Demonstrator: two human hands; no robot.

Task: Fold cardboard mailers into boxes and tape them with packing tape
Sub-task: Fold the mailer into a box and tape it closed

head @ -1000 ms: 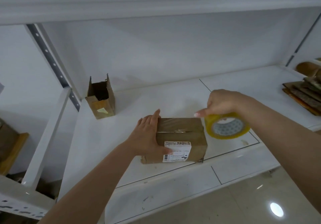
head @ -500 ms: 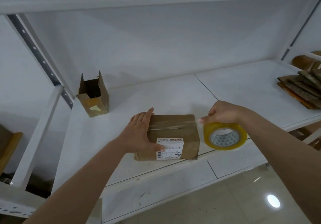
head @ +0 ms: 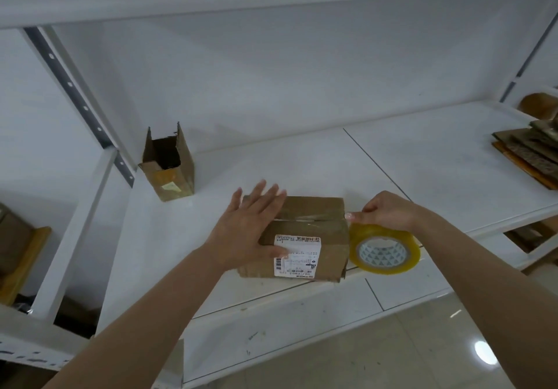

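So the box [head: 305,234] is sitting on the white shelf [head: 302,162] right between my two hands, long axis running left to right, with the top seam going the same way along its length and the shipping label [head: 297,255] on the side facing me. My left hand [head: 250,231] is flat across the left end of the top, fingers spread out wide and pointing away from me, thumb down on the near face touching the edge of the label. My right hand [head: 385,212] is just off the box's right end, fingers curled round the top of the yellowish tape roll [head: 384,249], pinching right at the end of the seam. The roll is tipped so its open core faces me, touching or nearly touching the right side of the box, can't tell which. Further out past my left hand there's a small open box [head: 169,165] standing upright, and way off past my right hand a stack of flat cardboard [head: 527,154].
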